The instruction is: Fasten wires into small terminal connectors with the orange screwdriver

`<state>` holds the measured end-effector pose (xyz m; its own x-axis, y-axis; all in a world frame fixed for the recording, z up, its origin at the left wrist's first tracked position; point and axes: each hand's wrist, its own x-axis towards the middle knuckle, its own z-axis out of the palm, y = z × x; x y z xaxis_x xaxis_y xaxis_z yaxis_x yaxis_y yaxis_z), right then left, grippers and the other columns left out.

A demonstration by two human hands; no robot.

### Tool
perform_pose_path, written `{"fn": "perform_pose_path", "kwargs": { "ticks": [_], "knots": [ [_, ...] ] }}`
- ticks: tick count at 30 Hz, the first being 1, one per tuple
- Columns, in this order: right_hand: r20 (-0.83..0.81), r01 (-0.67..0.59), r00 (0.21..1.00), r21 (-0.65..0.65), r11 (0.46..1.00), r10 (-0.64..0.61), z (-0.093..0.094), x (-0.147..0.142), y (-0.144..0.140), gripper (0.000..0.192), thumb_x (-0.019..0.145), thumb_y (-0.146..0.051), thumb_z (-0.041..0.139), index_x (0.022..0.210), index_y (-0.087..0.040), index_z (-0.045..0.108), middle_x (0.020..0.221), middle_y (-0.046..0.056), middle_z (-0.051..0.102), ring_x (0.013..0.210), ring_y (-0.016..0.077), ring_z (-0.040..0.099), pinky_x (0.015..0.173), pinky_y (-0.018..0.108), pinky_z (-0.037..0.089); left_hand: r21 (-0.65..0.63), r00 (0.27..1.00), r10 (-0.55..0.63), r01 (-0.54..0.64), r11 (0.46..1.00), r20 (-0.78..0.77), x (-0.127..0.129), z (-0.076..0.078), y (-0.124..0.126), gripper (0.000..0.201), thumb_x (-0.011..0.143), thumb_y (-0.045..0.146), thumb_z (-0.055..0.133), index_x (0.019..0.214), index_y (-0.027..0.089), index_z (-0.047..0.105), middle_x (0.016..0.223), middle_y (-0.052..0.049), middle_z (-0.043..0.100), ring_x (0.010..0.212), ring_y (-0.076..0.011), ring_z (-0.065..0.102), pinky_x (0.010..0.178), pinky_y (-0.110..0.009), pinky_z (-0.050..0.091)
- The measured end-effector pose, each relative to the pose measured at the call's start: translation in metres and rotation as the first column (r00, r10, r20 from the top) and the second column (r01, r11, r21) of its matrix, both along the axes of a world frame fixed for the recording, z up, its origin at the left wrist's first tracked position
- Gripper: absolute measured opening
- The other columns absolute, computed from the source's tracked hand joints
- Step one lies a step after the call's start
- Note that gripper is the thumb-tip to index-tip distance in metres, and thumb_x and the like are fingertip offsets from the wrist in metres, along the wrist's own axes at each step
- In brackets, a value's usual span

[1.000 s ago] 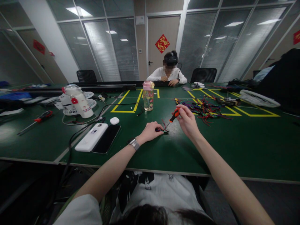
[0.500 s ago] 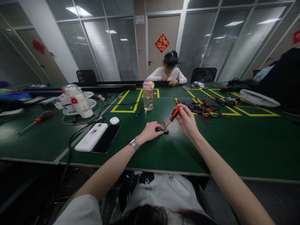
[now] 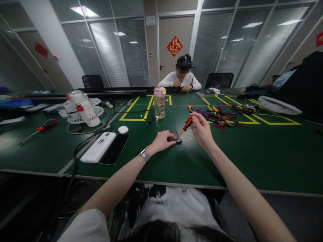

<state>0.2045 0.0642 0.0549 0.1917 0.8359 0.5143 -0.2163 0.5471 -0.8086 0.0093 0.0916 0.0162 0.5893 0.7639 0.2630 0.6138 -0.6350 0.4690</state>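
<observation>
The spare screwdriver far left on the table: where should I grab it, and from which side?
Grip the screwdriver by its red-and-black handle, probably from above. It lies flat on the table, handle pointing away, thin shaft toward the near edge, with bare surface around the handle. The shaft looks too slim for a firm hold.

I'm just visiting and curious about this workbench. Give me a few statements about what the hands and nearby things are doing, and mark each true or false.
1. The right hand holds a small screwdriver with an orange handle. True.
2. The left hand rests on the white power bank. False: it pins a small dark part on the green table.
3. The pink-lidded bottle stands upright. True.
4. The left wrist is bare. False: it wears a watch.
</observation>
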Motion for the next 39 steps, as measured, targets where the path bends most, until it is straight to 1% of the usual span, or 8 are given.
{"fn": "perform_pose_path", "kwargs": {
  "ticks": [10, 16, 28, 39],
  "knots": [
    [-0.016, -0.009, 1.000, 0.009, 1.000, 0.009, -0.0013, -0.0002, 0.0013, 0.025, 0.079, -0.050, 0.078, 0.094, -0.031, 0.073, 0.080, -0.004, 0.059, 0.073, 0.0129, 0.056, 0.080, 0.030, 0.055, -0.012, 1.000, 0.008, -0.008, 1.000, -0.007, 0.0005, 0.0013, -0.0009, 0.015, 0.089, 0.032, 0.073, 0.100, 0.022, 0.077, 0.095, -0.003, 0.067, 0.092, -0.0187, 0.062, 0.085, -0.029, 0.044],
    [-0.007, 0.002, 1.000, 0.001, 1.000, -0.002, -0.0006, -0.0003, 0.0008, 0.027, 0.078, -0.051, 0.078, 0.094, -0.030, 0.072, 0.079, -0.003, 0.059, 0.072, 0.0142, 0.056, 0.081, 0.033, 0.055, 0.003, 1.000, 0.000, 0.000, 1.000, 0.001, 0.0002, -0.0007, 0.0004, 0.016, 0.089, 0.033, 0.074, 0.100, 0.022, 0.077, 0.094, -0.003, 0.067, 0.091, -0.0188, 0.062, 0.083, -0.030, 0.044],
    [0.029, 0.000, 1.000, 0.004, 1.000, 0.000, -0.0002, 0.0003, 0.0000, 0.024, 0.081, -0.049, 0.075, 0.096, -0.031, 0.070, 0.079, -0.003, 0.059, 0.073, 0.0151, 0.057, 0.082, 0.034, 0.055, -0.006, 1.000, 0.006, -0.006, 1.000, -0.006, 0.0003, 0.0017, -0.0013, 0.015, 0.089, 0.033, 0.073, 0.100, 0.023, 0.076, 0.095, -0.003, 0.067, 0.092, -0.0191, 0.062, 0.085, -0.030, 0.045],
    [-0.001, 0.003, 1.000, -0.011, 1.000, -0.003, 0.0001, -0.0010, 0.0001, 0.029, 0.076, -0.053, 0.078, 0.094, -0.030, 0.071, 0.081, -0.002, 0.060, 0.073, 0.0149, 0.057, 0.082, 0.034, 0.056, -0.009, 1.000, 0.012, -0.012, 1.000, -0.009, 0.0011, 0.0020, -0.0015, 0.015, 0.088, 0.031, 0.074, 0.099, 0.023, 0.077, 0.094, -0.003, 0.068, 0.091, -0.0188, 0.062, 0.084, -0.030, 0.045]
  ]
}}
